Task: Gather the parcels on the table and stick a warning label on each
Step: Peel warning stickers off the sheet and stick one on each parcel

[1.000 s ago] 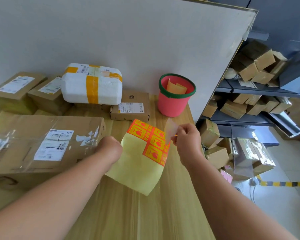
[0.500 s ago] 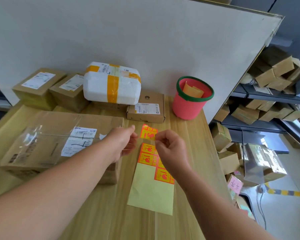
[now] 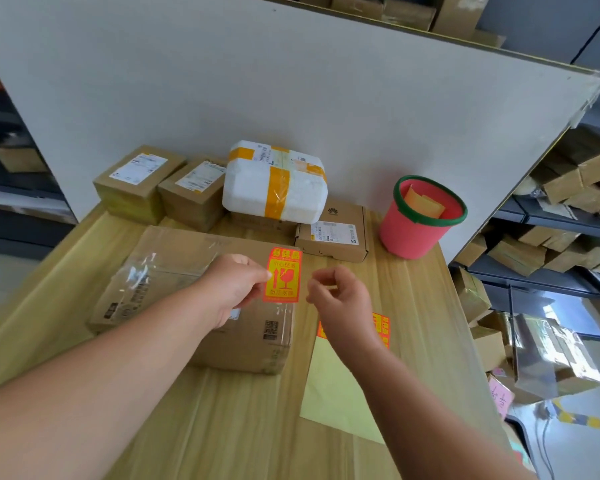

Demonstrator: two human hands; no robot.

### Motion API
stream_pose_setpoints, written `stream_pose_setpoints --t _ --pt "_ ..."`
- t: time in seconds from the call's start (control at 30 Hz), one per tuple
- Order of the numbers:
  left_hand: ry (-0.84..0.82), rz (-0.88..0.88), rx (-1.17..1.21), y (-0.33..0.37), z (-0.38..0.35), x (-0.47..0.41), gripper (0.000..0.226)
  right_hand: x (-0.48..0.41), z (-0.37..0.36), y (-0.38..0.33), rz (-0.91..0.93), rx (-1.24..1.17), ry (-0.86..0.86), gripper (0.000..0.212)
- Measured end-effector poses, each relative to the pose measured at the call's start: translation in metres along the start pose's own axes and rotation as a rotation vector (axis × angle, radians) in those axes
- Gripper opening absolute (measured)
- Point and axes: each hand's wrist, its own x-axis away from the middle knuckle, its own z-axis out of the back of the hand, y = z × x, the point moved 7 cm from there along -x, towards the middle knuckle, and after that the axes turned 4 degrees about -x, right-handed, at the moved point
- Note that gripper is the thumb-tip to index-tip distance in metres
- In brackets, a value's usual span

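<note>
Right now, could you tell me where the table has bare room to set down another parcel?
Bare wood lies right of the label sheet, in front of the bucket, out to the table edge, and left of the big box. The back by the wall is crowded with parcels.

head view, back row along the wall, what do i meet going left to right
cardboard box with a white label, second cardboard box, white foam box with yellow tape, flat brown box, pink bucket
</note>
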Motion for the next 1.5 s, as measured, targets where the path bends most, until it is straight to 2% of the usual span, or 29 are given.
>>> stream_pose_setpoints --t 0.07,0.23,0.47,0.6,0.77,1.03,1.17,1.33,1.5 --pt "-0.001 -0.015 -0.012 0.0 0.011 0.001 0.008 -0.003 -0.005 0.001 -0.094 -0.003 0.024 0.005" --pt "-0.032 -0.048 -0.017 -0.001 0.025 0.005 0.008 -0.007 -0.032 0.001 -0.277 -0.067 -0.039 0.013" --pt "-0.054 -0.077 -0.002 -0.001 0.037 0.008 0.007 -0.008 -0.057 -0.006 -0.344 -0.184 -0.084 0.016" --pt "-0.009 -0.119 -0.044 -0.001 0.044 0.005 0.008 -0.012 -0.055 -0.006 -0.347 -0.196 -0.045 0.017" --pt "0.031 -0.231 -0.28 -0.001 0.048 -0.001 0.028 -0.022 -0.027 0.008 -0.409 -0.241 0.068 0.013" --pt "-0.04 -0.408 -0.669 -0.013 0.011 -0.008 0.034 -0.023 -0.017 0.042 -0.511 -0.143 0.067 0.015" --pt "-0.043 -0.43 -0.804 -0.018 0.0 -0.019 0.039 -0.026 -0.025 0.05 -0.53 -0.099 0.049 0.013" --pt "-0.056 -0.432 -0.914 -0.02 -0.004 -0.029 0.05 -0.033 -0.034 0.054 -0.514 -0.059 0.026 0.013" --pt "-0.077 -0.438 -0.928 -0.023 -0.005 -0.035 0.057 -0.037 -0.039 0.063 -0.507 0.005 0.032 0.011"
